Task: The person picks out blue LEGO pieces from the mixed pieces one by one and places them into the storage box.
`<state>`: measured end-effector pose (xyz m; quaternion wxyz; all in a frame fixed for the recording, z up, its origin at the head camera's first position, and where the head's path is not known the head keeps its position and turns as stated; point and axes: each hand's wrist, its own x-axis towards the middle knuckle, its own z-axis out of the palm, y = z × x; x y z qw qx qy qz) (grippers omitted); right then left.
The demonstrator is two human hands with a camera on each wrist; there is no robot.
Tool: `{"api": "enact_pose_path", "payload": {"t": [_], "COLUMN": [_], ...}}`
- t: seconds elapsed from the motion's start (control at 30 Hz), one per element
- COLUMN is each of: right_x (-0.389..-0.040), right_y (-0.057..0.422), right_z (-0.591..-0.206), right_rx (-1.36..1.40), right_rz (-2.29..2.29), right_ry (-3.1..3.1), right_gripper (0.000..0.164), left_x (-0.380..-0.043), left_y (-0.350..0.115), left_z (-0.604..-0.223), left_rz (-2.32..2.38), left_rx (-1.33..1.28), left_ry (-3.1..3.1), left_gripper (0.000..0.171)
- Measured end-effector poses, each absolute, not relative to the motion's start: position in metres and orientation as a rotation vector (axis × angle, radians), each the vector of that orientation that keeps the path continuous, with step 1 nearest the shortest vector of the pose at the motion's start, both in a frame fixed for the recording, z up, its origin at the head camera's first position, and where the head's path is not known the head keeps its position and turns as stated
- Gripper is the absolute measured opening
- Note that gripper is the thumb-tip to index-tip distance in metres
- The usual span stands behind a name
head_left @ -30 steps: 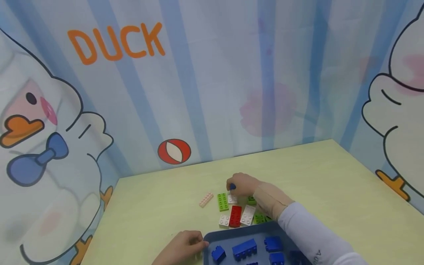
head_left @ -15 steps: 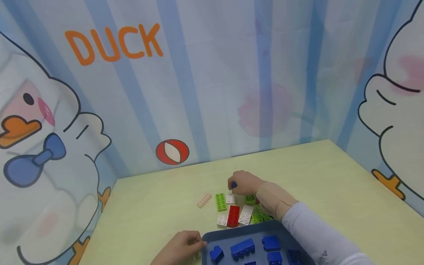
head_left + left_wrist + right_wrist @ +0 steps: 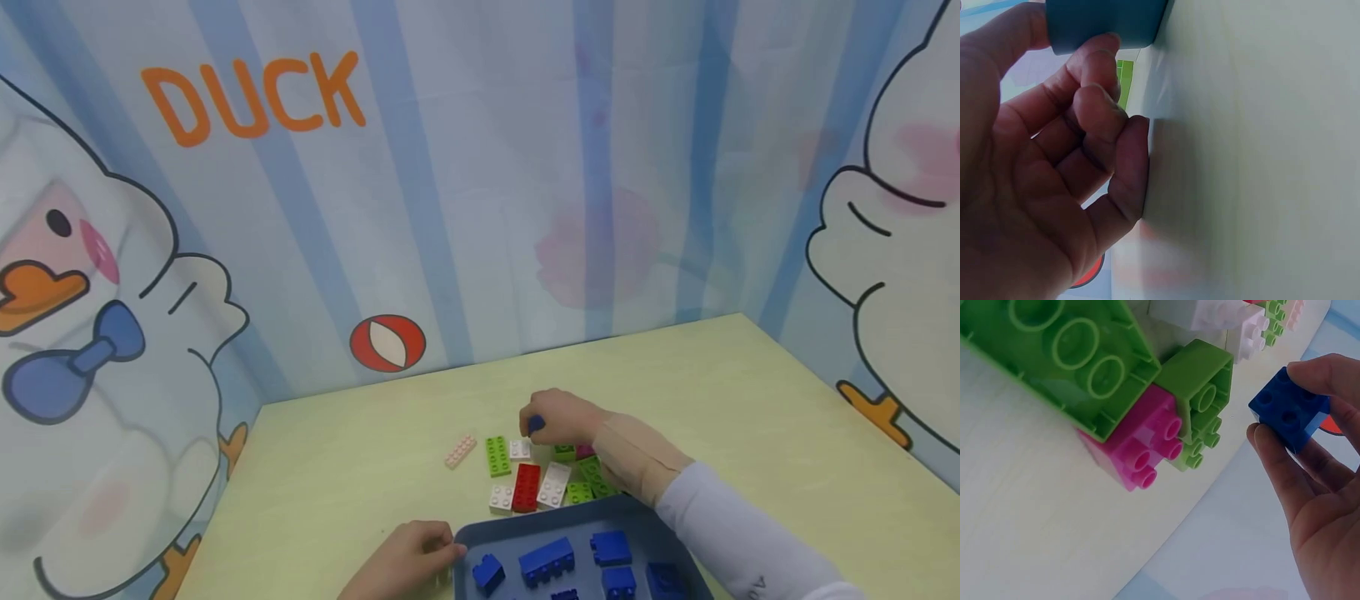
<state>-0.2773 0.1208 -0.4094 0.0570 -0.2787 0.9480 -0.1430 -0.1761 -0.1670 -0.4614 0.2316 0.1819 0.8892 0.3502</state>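
My right hand (image 3: pixel 564 415) pinches a small blue toy brick (image 3: pixel 1286 411) between thumb and fingers, held off the table with its studs showing in the right wrist view. Below it lie a magenta brick (image 3: pixel 1138 447), a green brick (image 3: pixel 1200 375) on its side and a larger upturned green brick (image 3: pixel 1063 347). My left hand (image 3: pixel 408 554) holds the near-left corner of a blue-grey tray (image 3: pixel 543 515) between thumb and index finger, the other fingers curled beside it. Several blue bricks (image 3: pixel 546 560) lie in the tray, whose lower part is cut off.
Beyond the tray lie a red brick (image 3: pixel 527 487), a white brick (image 3: pixel 555 485), a light green brick (image 3: pixel 497 456) and a pale pink brick (image 3: pixel 461 451). A printed curtain (image 3: pixel 480 183) stands behind the pale yellow table (image 3: pixel 337 450).
My right hand has shifted slightly to the right with the blue brick, uncovering more of the green and magenta bricks. My left hand stays at the tray corner.
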Motion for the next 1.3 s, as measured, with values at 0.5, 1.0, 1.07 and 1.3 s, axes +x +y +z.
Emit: {"api": "enact_pose_path", "payload": {"t": [0.5, 1.0, 1.07, 1.3], "right_x": [-0.252, -0.21, -0.203, -0.178], "right_y": [0.136, 0.143, 0.146, 0.154], "right_z": [-0.401, -0.388, -0.385, -0.377], "right_rx": [-0.961, -1.13, -1.174, -1.318], "right_rz": [-0.405, -0.475, -0.471, -0.47], "right_ry": [2.833, 2.814, 2.798, 2.696], "right_gripper": [0.013, 0.008, 0.009, 0.016], "left_x": [-0.175, -0.174, -0.175, -0.176], "left_y": [-0.163, -0.169, -0.168, -0.165], "left_z": [-0.46, -0.459, -0.46, -0.46], "left_rz": [0.972, 0.955, 0.958, 0.961], "left_rx": [0.54, 0.481, 0.481, 0.506], "left_ry": [2.447, 2.441, 2.435, 2.419], "left_gripper": [0.026, 0.029, 0.029, 0.03]}}
